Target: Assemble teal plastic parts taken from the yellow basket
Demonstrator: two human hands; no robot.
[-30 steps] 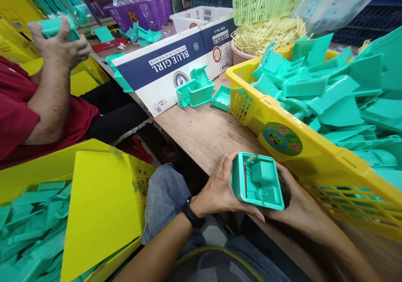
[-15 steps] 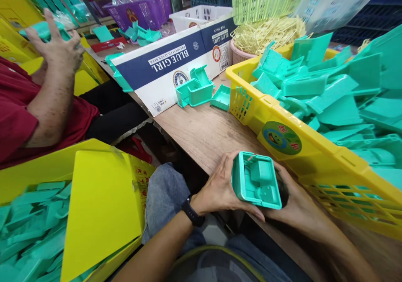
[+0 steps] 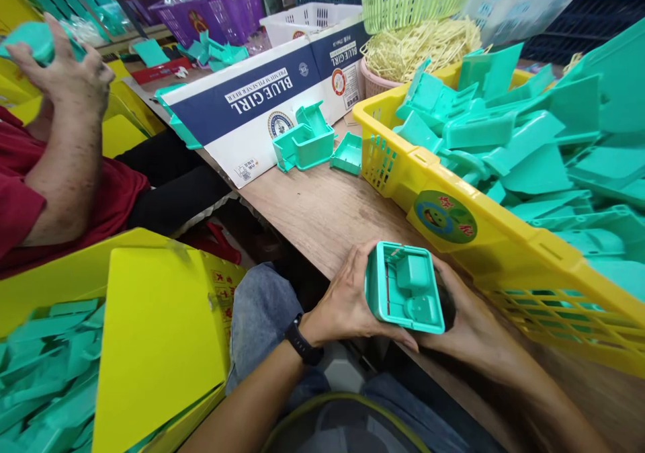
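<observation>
Between my two hands is a teal plastic box (image 3: 375, 285), its open side turned up toward me and moulded shapes showing inside. My left hand (image 3: 347, 298), with a dark band on the wrist, wraps its left side, thumb along the near edge. My right hand (image 3: 463, 312) grips the opposite side, and its fingers are partly hidden behind the box. Farther up the wooden table (image 3: 322, 211) stands a teal assembled piece (image 3: 307, 145), and a small teal tray-like part (image 3: 347, 154) lies beside it.
On the right, a yellow basket (image 3: 448, 238) is heaped with teal parts. A Blue Girl carton panel (image 3: 262, 103) stands across the table. At lower left, a yellow box (image 3: 161, 332) holds teal parts. Another person's hand (image 3: 70, 70) holds a teal piece at upper left.
The view has shifted slightly, so most things sit a little farther left. The box stays in both my hands. The other person's raised hand has moved left and slightly down in view.
</observation>
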